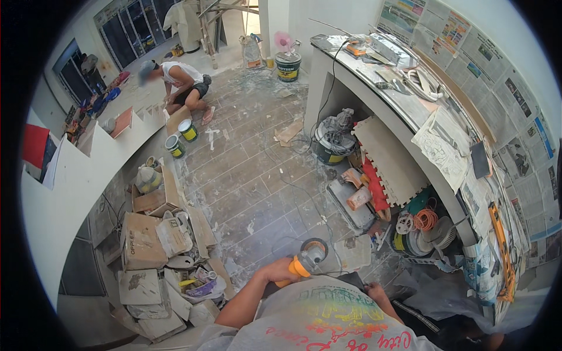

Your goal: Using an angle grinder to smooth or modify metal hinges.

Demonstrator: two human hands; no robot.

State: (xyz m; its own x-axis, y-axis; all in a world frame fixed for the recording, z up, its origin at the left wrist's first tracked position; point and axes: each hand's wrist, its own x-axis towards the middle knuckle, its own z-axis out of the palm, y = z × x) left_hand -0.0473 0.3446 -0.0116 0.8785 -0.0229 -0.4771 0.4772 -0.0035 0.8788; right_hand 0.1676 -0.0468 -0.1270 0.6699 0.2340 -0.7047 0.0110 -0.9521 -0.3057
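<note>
An orange angle grinder (301, 265) is in front of my body, its round dark-rimmed head (316, 250) facing away from me over the floor. My left hand (277, 271) is wrapped around its orange body. At my right side, my right hand (377, 292) is low and partly hidden by my shirt. Its fingers look curled beside a dark flat piece (352, 281), and what they hold cannot be made out. A dark cord (333, 272) runs near the grinder.
Cardboard boxes (142, 241) and scraps crowd the left. On the right, a long counter (436, 120) carries tools and an orange spirit level (502, 245); buckets (333, 146) stand beneath. Another person (186, 82) crouches at the far left near paint cans (187, 131). Cords cross the dusty tiled floor (252, 175).
</note>
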